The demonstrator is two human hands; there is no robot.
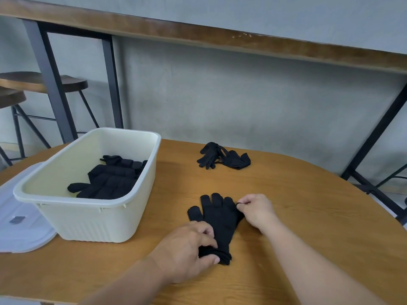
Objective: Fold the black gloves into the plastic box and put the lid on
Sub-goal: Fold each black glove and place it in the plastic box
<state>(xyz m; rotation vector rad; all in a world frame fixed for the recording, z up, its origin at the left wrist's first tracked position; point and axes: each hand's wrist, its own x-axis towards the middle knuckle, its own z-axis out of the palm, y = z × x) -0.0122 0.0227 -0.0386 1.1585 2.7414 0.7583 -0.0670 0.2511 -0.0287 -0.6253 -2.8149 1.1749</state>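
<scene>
Flat black knit glove (220, 214) on oval wooden desk (308, 205), between hands. Left hand (187, 252) grips bunched cuff; right hand (256, 209) pinches, seemingly, little-finger tip.

- Across the lower frame you see a rounded wooden table (308, 227), orange-brown.
- Behind it, filling the centre, a plain grey wall (242, 95).
- Along the top runs a long wooden counter (198, 34) on black metal legs (52, 84).
- At the far left, two dark round stools (33, 81) stand under that counter.
- Light is soft and even.
</scene>
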